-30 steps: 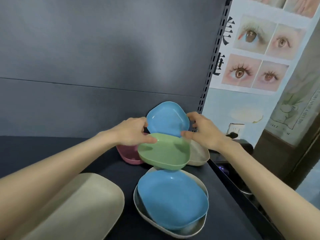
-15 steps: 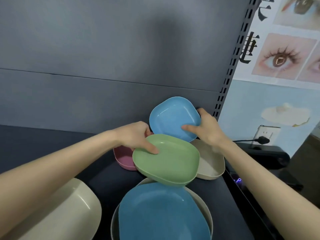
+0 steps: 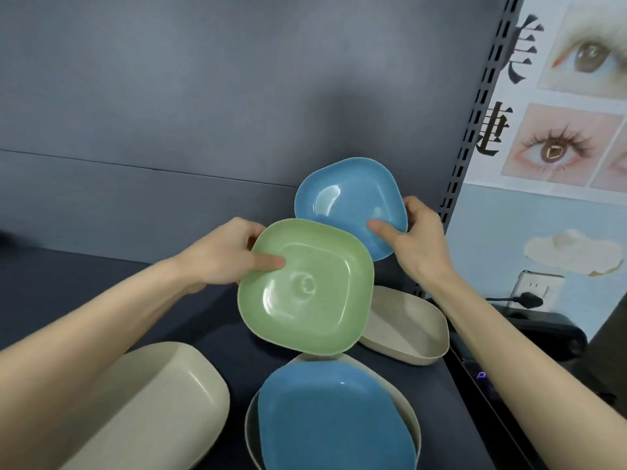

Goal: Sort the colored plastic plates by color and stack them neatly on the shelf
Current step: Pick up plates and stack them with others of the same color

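Up above the shelf (image 3: 84, 300), the left hand (image 3: 220, 259) pinches the green plate (image 3: 305, 300) at its rim, thumb on the face, fingers (image 3: 244, 228) curled behind. Likewise the right hand (image 3: 420, 245) grips the small blue plate (image 3: 349, 201). Both plates tilt towards the camera, the green one overlapping the blue one's lower edge and hiding part of the cream dish (image 3: 410, 330) below. Nearer, a big blue plate (image 3: 336, 418) lies in a cream bowl (image 3: 412, 425), with a cream tray (image 3: 163, 401) to its left. A slotted post (image 3: 475, 130) and a poster (image 3: 559, 113) stand on the right
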Available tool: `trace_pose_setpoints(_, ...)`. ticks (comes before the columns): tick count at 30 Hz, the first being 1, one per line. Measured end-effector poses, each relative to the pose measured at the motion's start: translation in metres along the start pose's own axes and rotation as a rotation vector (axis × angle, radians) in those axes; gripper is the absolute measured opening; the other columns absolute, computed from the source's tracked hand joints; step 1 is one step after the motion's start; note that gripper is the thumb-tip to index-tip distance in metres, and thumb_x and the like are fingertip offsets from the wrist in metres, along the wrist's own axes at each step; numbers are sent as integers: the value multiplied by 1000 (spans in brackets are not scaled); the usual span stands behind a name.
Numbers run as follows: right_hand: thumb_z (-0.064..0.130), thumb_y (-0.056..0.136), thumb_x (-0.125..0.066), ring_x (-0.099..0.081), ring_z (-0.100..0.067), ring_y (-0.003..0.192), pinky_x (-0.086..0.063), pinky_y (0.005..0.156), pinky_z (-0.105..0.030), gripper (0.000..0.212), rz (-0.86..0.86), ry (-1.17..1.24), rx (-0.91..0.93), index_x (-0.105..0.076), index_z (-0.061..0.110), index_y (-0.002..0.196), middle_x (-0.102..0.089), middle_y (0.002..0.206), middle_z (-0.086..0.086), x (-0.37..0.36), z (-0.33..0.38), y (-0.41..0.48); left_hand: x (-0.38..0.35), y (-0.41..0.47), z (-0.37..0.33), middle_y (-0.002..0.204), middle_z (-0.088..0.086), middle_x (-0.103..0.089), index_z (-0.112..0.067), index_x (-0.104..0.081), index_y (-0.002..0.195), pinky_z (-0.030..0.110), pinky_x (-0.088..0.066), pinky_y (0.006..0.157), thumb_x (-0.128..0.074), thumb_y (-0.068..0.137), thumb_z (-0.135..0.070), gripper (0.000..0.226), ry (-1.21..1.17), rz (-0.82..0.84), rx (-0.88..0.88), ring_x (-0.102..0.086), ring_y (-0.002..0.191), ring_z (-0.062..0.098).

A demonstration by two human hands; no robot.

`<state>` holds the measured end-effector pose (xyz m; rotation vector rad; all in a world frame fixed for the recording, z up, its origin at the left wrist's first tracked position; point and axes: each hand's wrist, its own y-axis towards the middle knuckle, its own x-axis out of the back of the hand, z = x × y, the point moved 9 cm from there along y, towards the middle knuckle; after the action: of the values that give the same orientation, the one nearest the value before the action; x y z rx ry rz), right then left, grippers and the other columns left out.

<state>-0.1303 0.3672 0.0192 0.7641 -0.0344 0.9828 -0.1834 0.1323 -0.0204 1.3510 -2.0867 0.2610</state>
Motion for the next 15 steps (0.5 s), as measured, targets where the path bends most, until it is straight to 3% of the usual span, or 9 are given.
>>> trace_pose_setpoints(3, 17, 82, -70, -58, -1, 70, -45, 57, -11, 19, -3, 73, 38, -54, 19, 91, -60, 82, 12, -8, 31, -8, 34, -30, 5, 90, 3, -73, -13, -67, 99, 47, -55, 82, -73, 80, -21, 21, -48, -126, -4, -70, 84, 20)
trace_pose_setpoints(10, 15, 81, -70, -57, 3, 63, -46, 55, -11, 18, 62, 153, 111, -56, 15, 92, -62, 82, 7, -56, 107, -46, 112, -116, 26, 91, -3, -73, -16, -65, 99, 43, -56, 80, -71, 81, -23, 21, -57, -363, 4, -70, 82, 14)
trace_pose_setpoints(15, 15, 81, -69, -59, -8, 70, -47, 61, -20, 16, 122, 202, 132, -58, 14, 92, -65, 83, 3, -111, 162, -91, 176, -193, 50, 86, -5, -71, -20, -63, 91, 31, -54, 69, -71, 81, -26, 14, 9, -507, 2, -67, 73, 5)
